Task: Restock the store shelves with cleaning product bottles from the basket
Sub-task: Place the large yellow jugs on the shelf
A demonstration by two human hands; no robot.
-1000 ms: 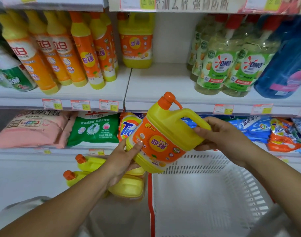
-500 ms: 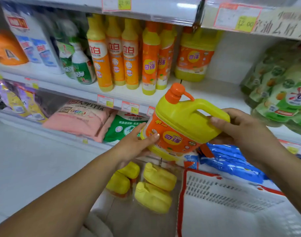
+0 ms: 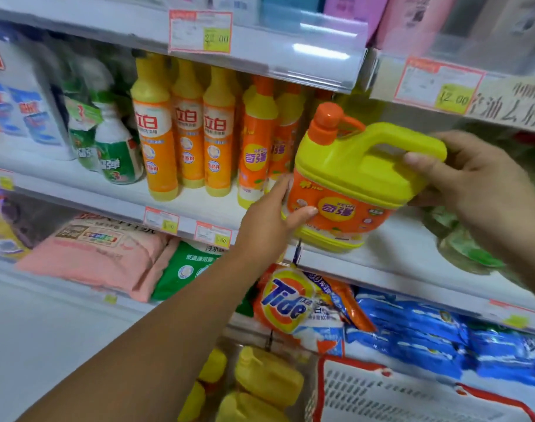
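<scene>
Yellow plastic jug with orange cap [image 3: 351, 184], upright, base at the white shelf [image 3: 406, 248] front edge, 3 o'clock of the slim orange bottles [image 3: 254, 147]. Right hand [image 3: 473, 184], fingers clamped on its handle, carries; left hand [image 3: 269, 220], fingers clasping the label side, steadies.

A yellow jug [image 3: 351, 166] is seen, capped in orange and wrapped in an orange label. Orange bottles [image 3: 155, 141] topped with yellow are shown, and the white slotted basket [image 3: 381, 397] is edged in red.
</scene>
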